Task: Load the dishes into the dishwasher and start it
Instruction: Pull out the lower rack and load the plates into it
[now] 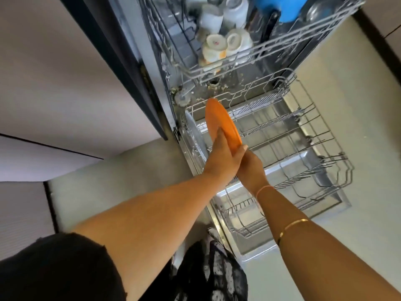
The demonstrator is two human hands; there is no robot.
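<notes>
Grips 1 orange plate (219, 120) with 2 hands: left hand (223, 156) wrapped over the near rim, right hand (251, 168) clasping the same rim from below, thumb on the edge. Held on edge over the left end of the pulled-out lower rack (314, 131), long axis running from the hands away toward the tub. Just left, 1 grey plate (195, 135) on edge. In the upper rack (282, 45), at least 4 white cups (216, 43) and 1 blue vessel (282, 7).

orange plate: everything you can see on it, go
The orange plate is round, plain, smooth and plastic-looking. It stands on edge, seen almost edge-on, over the left rear of the pulled-out lower rack. The left hand and right hand hold its near rim together. Whether its far edge already sits between the tines cannot be told.
</notes>
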